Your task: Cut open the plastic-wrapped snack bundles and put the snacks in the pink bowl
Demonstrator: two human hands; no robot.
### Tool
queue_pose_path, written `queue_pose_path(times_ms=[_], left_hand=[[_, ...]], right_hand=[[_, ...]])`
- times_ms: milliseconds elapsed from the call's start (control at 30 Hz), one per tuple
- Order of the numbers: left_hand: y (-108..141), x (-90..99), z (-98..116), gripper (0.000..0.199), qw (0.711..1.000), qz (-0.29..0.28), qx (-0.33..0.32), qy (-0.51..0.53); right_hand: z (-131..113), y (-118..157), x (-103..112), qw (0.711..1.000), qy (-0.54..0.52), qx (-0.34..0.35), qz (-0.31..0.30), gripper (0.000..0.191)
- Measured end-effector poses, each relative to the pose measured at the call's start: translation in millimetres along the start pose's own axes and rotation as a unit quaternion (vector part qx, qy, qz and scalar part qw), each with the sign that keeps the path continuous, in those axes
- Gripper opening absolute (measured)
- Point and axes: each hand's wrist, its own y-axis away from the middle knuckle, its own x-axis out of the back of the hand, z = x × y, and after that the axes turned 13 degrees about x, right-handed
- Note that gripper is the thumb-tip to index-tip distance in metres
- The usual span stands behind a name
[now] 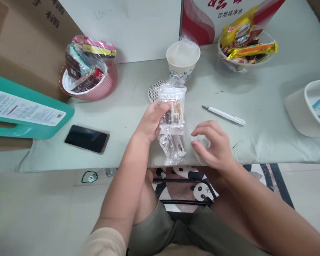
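Note:
My left hand (152,120) is closed around a clear plastic-wrapped packet (177,111) with small brown and golden contents and a barcode. Crinkled clear wrap hangs from its lower end, close to the table's front edge. Just right of the packet, my right hand (212,144) is held with fingers curved and apart, nothing between them. A white utility knife (224,115) lies beyond the right hand. Partly hidden behind the packet is a round perforated disc (155,91). A paper cup (183,62) with clear plastic in it stands farther back.
A pink basket (106,80) of wrapped snacks stands back left, above a phone (87,139). A teal bottle (29,106) leans in from the left. At right are a clear bowl (238,64) of snacks and a white container (296,110). Boxes (138,28) line the back.

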Motion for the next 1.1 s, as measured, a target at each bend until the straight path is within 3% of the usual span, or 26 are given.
queue_pose_path(times_ms=[100,267,367,467,567,633,733,867,1000,1100], left_hand=[[6.7,-0.8,4.0,0.054,0.996,-0.053,0.011,-0.073],[10.8,-2.1,9.3,0.045,0.96,-0.185,0.054,-0.202],[12.5,-1.9,10.3,0.037,0.929,-0.252,0.089,-0.255],[13.5,-0.8,10.6,0.033,0.914,-0.281,0.123,-0.265],[13.6,-0.3,12.2,0.038,0.918,-0.275,0.148,-0.244],[14.2,-1.0,13.9,0.043,0.924,-0.263,0.176,-0.216],[17.2,-3.5,15.3,0.047,0.933,-0.244,0.211,-0.161],[17.2,-9.4,8.7,0.047,0.959,-0.173,0.21,-0.074],[2.7,-17.9,-5.1,0.041,0.982,-0.1,0.157,-0.003],[-6.7,-23.8,-13.1,0.032,0.993,-0.07,0.088,0.022]], right_hand=[[11.0,-2.9,5.2,0.995,0.045,-0.06,0.072,0.009],[23.6,-2.2,7.2,0.979,0.039,-0.145,0.134,0.044],[22.5,-4.7,10.0,0.974,0.015,-0.2,0.105,0.03],[21.1,-7.4,13.6,0.96,-0.037,-0.26,0.091,0.015],[23.2,-7.3,14.3,0.941,-0.116,-0.291,0.129,0.016],[26.2,-5.5,13.1,0.944,-0.117,-0.269,0.148,0.016],[30.9,-1.7,11.3,0.967,-0.021,-0.193,0.165,0.01],[30.0,0.6,9.4,0.967,0.077,-0.115,0.212,0.004],[13.5,-2.1,2.6,0.985,0.045,-0.029,0.163,0.008],[1.5,-3.9,-3.1,0.993,0.014,-0.023,0.113,0.003]])
